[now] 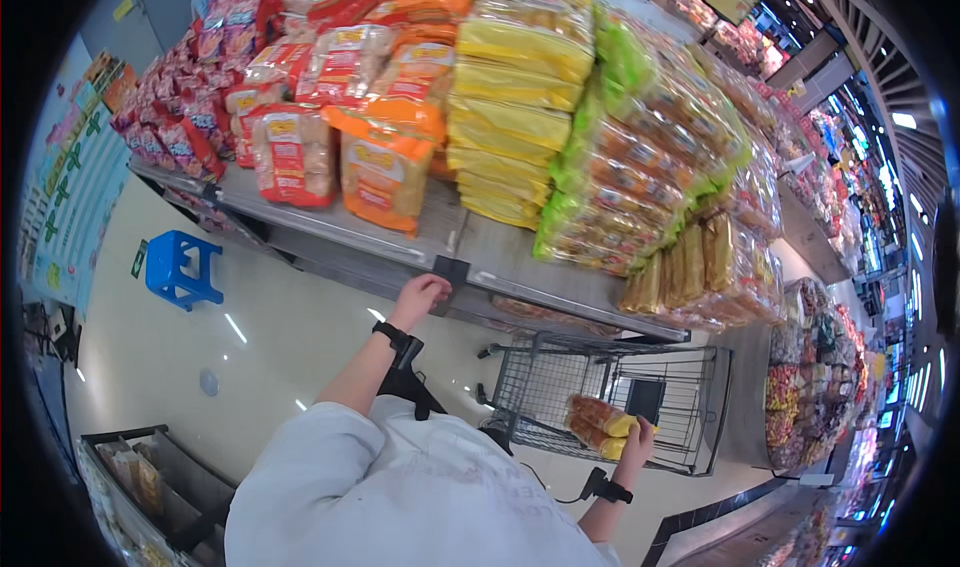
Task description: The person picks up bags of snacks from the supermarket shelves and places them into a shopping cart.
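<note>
My right hand (636, 441) grips the yellow end of a clear package of brown bread rolls (592, 419). The package is over the wire shopping cart (550, 367); whether it rests on the cart's bottom I cannot tell. My left hand (424, 297) is at the front edge of the display shelf (400, 235), next to a black holder (452, 270) on that edge. Its fingers are curled in, with nothing visible in them. Above it stand orange bread bags (385, 172), a tall stack of yellow packages (510, 107) and green-edged bags of rolls (640, 182).
A blue plastic stool (183, 269) stands on the floor at the left. A grey bin (150, 487) with packages is at the lower left. Stacked snack bags (815, 377) fill a display on the right, beyond the cart. Small pink-red bags (185, 117) lie at the shelf's left end.
</note>
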{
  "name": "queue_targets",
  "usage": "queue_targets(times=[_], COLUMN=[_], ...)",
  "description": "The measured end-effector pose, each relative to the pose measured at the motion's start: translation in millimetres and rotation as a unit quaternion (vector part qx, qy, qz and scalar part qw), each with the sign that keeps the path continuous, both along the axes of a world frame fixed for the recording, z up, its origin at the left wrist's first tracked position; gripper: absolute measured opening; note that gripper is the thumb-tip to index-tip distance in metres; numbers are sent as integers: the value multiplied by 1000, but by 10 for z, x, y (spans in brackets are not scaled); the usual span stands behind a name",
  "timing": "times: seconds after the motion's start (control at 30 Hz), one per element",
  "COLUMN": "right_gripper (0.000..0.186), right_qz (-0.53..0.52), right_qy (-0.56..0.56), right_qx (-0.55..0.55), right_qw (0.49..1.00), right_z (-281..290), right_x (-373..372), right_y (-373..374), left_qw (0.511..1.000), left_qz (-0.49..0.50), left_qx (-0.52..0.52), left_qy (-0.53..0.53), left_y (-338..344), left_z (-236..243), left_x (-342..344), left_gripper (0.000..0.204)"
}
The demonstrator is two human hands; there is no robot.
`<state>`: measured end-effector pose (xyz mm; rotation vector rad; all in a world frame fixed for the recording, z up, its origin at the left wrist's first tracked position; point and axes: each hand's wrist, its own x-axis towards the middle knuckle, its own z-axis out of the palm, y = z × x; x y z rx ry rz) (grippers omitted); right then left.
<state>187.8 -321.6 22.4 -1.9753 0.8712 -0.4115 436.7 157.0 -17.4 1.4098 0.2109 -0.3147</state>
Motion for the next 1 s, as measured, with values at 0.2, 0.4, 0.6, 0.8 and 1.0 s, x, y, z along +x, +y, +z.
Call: queue_targets(times=[0.2, 0.4, 0.6, 0.8, 1.0], right_gripper=[26, 29, 38, 48, 50], right_qz=[226, 408, 500, 513, 497], right_qy=[-93, -78, -57, -18, -70], right_qx=[-40, -133, 13, 69, 148], right_qw=[969, 900, 864, 855, 852], right_z=[1204, 1500, 1164, 938, 994], right_x=[1148, 1772, 2026, 2525, 3203], right_y=[1936, 3129, 3545, 3629, 3728], left_qw=[996, 984, 980, 979, 930], left_qz=[91, 177, 195, 201, 171], left_qx=[-12, -22, -23, -13, 204], left_qy=[-3, -17, 42, -23, -254], left_y=[1286, 2062, 2298, 2506, 2299], left_z=[335, 295, 364, 473, 1115], left_x=[31, -182, -410, -31, 1090], left_gripper=[21, 20, 21, 20, 50])
